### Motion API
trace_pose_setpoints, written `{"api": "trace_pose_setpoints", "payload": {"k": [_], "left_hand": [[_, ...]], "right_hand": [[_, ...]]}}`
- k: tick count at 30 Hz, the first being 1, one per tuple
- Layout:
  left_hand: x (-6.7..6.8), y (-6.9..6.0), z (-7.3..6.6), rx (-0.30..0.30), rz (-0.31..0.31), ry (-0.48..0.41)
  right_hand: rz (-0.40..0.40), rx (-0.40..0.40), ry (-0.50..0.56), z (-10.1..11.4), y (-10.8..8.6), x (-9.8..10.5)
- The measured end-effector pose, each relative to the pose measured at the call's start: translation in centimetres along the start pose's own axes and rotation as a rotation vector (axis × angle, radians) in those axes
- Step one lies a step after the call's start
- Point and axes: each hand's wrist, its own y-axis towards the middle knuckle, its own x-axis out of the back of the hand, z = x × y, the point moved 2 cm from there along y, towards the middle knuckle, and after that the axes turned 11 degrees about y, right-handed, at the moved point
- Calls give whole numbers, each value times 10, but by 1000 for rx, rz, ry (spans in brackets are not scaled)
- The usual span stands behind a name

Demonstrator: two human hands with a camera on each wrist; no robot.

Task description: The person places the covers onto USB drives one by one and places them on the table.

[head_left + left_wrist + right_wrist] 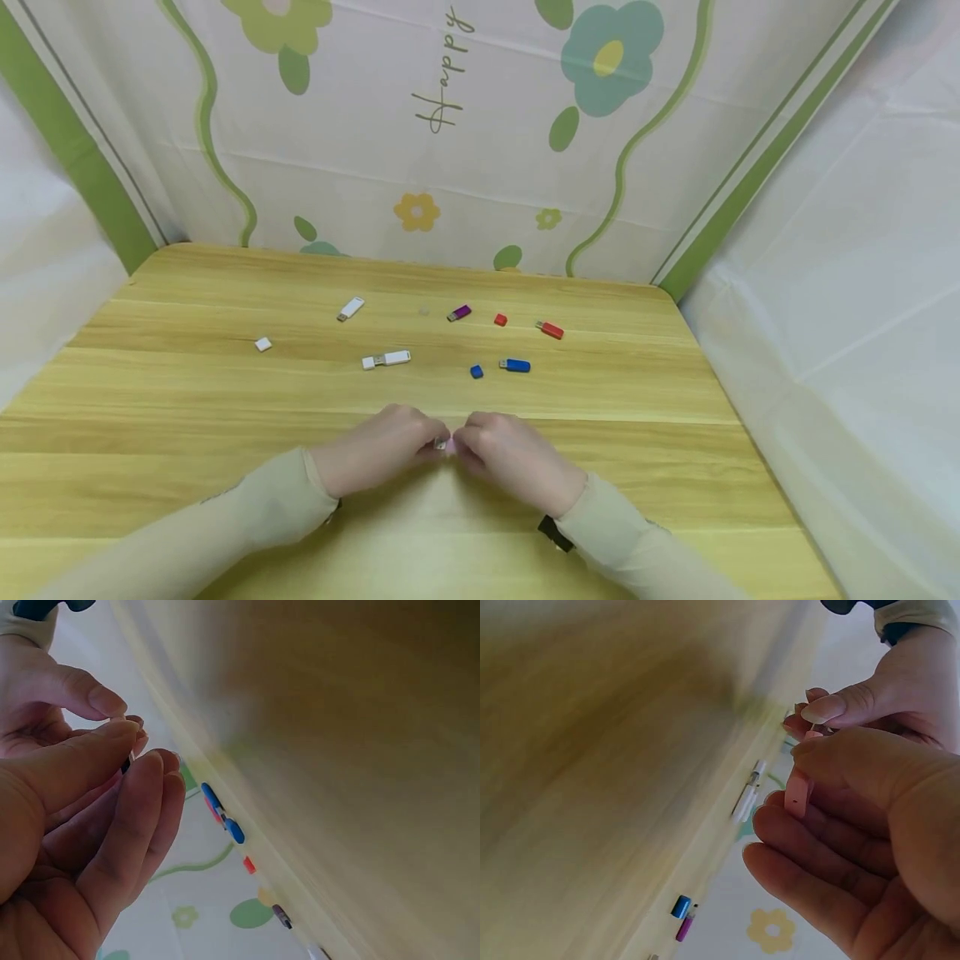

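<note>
Both hands meet over the near middle of the table, around a small pink USB stick (798, 791). My right hand (513, 458) pinches its pink body between thumb and fingers. At the other end, my left hand (386, 446) pinches around the silvery plug (440, 444). The left fingertips hide much of that end, so I cannot tell whether a cap is there. Beyond the hands lie a blue USB stick (516, 366) and its separate blue cap (477, 372). A white USB stick (396, 357) lies to their left, a white cap (368, 363) at its plug.
Farther back lie another white stick (352, 308), a purple stick (460, 313), a red stick (551, 330) and a red cap (501, 320). A loose white cap (262, 343) is at left. A small translucent piece (423, 312) sits near the purple stick. Flowered cloth (360, 150) hangs behind.
</note>
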Motion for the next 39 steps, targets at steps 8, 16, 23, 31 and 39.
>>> {"api": "trace_pose_setpoints", "payload": {"k": [8, 16, 23, 31, 39], "left_hand": [[-6, 16, 18, 64, 52, 11], [-5, 31, 30, 91, 92, 14], [-4, 40, 36, 109, 136, 58], [-2, 50, 43, 120, 186, 46], [5, 56, 43, 101, 211, -17]], "right_hand": [[81, -84, 29, -20, 13, -4], [90, -119, 26, -40, 23, -9], [124, -150, 23, -50, 30, -10], [137, -171, 43, -54, 36, -7], [152, -223, -32, -50, 41, -10]]}}
